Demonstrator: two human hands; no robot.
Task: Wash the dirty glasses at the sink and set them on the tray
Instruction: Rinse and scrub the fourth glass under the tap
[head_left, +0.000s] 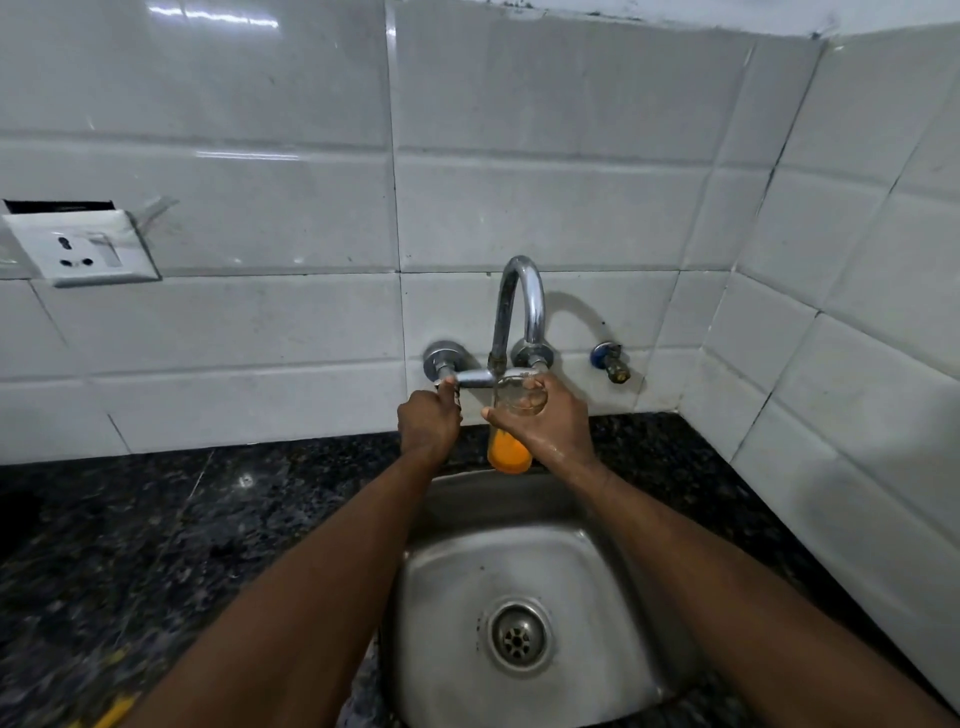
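While both arms (322, 561) reached forward, things stood so:
counter (156, 519): dark stone, around the sink.
sink (452, 597): steel, set into it.
tap (522, 306): wall-mounted, behind the sink's back edge.
left hand (428, 423): curled round the tap's left side.
right hand (558, 423): wrapped round the glass.
glass (510, 453): under the tap, above the sink's back edge — orange dregs inside.

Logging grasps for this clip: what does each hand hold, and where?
Right hand grips the glass round its upper part, near the rim. Left hand grips the tap handle.
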